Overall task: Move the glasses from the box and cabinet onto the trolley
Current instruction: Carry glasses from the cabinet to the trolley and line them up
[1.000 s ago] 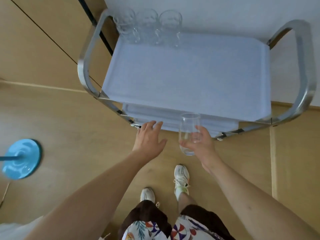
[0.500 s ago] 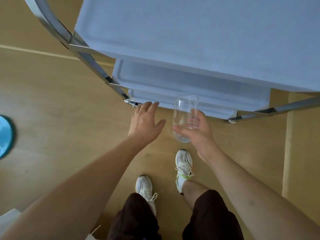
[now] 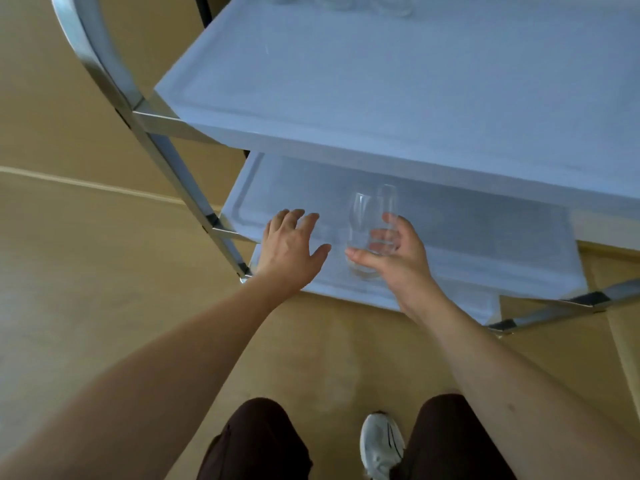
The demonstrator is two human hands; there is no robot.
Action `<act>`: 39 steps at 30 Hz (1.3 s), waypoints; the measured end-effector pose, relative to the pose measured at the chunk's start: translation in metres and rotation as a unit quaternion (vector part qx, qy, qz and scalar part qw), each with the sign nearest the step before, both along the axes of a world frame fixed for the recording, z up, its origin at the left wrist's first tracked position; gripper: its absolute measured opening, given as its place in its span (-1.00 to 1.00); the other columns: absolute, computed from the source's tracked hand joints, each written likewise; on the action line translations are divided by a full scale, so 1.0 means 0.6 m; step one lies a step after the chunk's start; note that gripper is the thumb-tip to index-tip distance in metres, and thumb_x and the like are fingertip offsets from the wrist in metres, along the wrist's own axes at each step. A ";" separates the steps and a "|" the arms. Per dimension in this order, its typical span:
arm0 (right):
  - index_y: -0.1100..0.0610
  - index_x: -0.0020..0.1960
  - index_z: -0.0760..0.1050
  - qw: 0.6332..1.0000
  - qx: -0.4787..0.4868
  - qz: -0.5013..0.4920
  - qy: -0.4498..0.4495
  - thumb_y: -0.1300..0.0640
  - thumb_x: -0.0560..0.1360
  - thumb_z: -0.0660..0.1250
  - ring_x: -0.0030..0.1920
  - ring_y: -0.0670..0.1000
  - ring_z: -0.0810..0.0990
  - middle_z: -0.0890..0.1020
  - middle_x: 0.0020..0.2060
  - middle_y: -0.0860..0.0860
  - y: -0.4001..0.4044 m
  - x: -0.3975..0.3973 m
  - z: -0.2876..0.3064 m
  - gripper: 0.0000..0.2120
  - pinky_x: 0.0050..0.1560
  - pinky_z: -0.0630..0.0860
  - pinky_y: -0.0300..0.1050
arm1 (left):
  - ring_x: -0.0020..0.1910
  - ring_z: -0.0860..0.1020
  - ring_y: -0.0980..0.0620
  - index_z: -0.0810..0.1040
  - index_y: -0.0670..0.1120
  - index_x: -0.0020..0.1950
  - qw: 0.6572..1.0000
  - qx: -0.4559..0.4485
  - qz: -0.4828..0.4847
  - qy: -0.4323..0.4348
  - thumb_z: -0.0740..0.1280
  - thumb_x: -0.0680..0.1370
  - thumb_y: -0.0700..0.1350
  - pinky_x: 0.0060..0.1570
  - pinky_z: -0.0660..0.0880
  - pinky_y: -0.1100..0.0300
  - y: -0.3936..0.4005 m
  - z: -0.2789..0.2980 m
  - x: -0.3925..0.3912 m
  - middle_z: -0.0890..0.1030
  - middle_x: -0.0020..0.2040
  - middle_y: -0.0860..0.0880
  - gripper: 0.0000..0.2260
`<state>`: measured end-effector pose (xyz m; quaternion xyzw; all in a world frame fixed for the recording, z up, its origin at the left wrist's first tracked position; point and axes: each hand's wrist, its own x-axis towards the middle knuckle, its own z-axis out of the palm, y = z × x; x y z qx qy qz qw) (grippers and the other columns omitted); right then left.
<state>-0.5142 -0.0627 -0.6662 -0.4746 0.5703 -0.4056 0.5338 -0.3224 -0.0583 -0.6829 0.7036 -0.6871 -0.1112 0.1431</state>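
At the trolley's point(image 3: 114, 81) middle shelf point(image 3: 485, 233), our right hand point(image 3: 394, 258) holds a clear glass point(image 3: 369, 230) upright, thumb and fingers curled round its lower half. The glass sits over the shelf's front part, at about 12 o'clock from our feet; we cannot tell whether its base touches the shelf. Our left hand point(image 3: 287, 247), at 9 o'clock of the glass, is spread flat with fingers apart, holding nothing, over the shelf's front left corner. More glasses point(image 3: 363, 3) stand at the top shelf's point(image 3: 381, 91) far edge, mostly cropped. Wooden floor point(image 3: 86, 271) below.
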 end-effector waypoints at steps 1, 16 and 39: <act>-0.15 0.30 0.39 1.000 -0.011 0.000 0.001 0.05 0.16 0.71 0.10 -0.05 0.64 0.58 0.13 -0.03 -0.011 0.000 -0.005 -0.19 -0.15 0.60 -0.26 | 0.51 0.27 -0.23 0.40 -0.08 0.51 1.000 -0.008 -0.004 -0.001 0.35 0.59 0.14 0.48 0.22 -0.13 -0.011 -0.007 0.002 0.42 0.49 -0.18 -0.45; 0.00 0.36 0.33 0.981 -0.179 -0.079 0.019 0.17 0.25 0.70 0.21 0.05 0.56 0.53 0.19 0.06 -0.133 -0.009 -0.108 -0.17 0.30 0.52 0.11 | 0.39 0.38 -0.30 0.52 -0.12 0.39 0.992 -0.103 -0.070 -0.024 0.30 0.61 0.08 0.43 0.28 -0.13 -0.154 -0.112 -0.011 0.54 0.35 -0.17 -0.57; 0.04 0.41 0.38 0.963 -0.237 -0.041 0.117 0.04 0.21 0.72 0.04 -0.05 0.60 0.55 0.16 0.03 -0.357 0.053 -0.131 -0.13 0.04 0.54 -0.27 | 0.54 0.19 -0.18 0.33 0.03 0.49 0.993 -0.058 0.000 -0.099 -0.03 0.60 0.34 0.47 0.00 -0.39 -0.253 -0.132 0.007 0.32 0.52 -0.11 -0.40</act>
